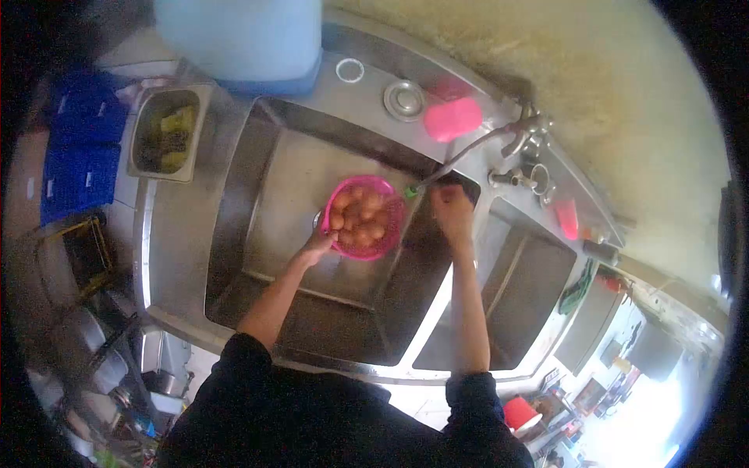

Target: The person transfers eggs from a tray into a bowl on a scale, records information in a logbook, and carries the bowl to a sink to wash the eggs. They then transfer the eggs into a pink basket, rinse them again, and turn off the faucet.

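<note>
My left hand (318,243) grips the near left rim of a round pink plastic basket (400,226), thumb over the edge. Several brown eggs (360,221) fill it, and it is held over the left basin of a steel sink (312,168). Just beyond the basket's right side is the green tip (412,191) of a tap spout (460,156). My right hand (452,209) is to the right of that tip, above the basin's right side. Its fingers are curled; whatever they may hold is hidden.
A second basin (527,285) adjoins on the right. Along the back ledge are a pink container (452,118), a round metal lid (404,100) and the tap (530,136). A large blue-white container (242,39) stands back left, beside a steel pan (191,148) with yellowish contents.
</note>
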`<action>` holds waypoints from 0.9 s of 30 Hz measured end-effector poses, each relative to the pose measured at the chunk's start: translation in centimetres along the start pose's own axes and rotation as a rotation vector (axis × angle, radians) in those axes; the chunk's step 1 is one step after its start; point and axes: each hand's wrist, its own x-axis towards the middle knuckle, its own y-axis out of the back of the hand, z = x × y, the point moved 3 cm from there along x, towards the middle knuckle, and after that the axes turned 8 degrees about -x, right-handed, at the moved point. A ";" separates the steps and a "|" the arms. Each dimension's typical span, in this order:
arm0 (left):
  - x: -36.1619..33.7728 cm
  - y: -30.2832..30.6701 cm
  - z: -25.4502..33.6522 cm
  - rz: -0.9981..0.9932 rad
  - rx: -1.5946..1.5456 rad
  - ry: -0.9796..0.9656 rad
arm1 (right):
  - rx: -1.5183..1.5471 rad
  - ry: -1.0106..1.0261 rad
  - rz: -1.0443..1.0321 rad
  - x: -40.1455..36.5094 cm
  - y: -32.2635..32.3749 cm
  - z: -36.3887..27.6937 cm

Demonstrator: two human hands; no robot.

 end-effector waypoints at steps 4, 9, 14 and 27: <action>1.6 1.5 -0.1 -0.069 -0.006 0.098 | 0.419 -0.042 -0.217 1.8 -8.8 3.1; 3.6 1.9 -0.1 -0.006 0.101 0.171 | 0.293 0.047 -0.116 3.3 -9.9 1.8; 3.9 0.8 1.5 0.028 0.028 0.091 | 0.287 0.119 -0.156 3.4 -8.5 -0.1; 5.2 0.0 -1.5 0.269 0.136 -0.233 | 0.143 0.275 -0.152 4.0 -7.0 2.1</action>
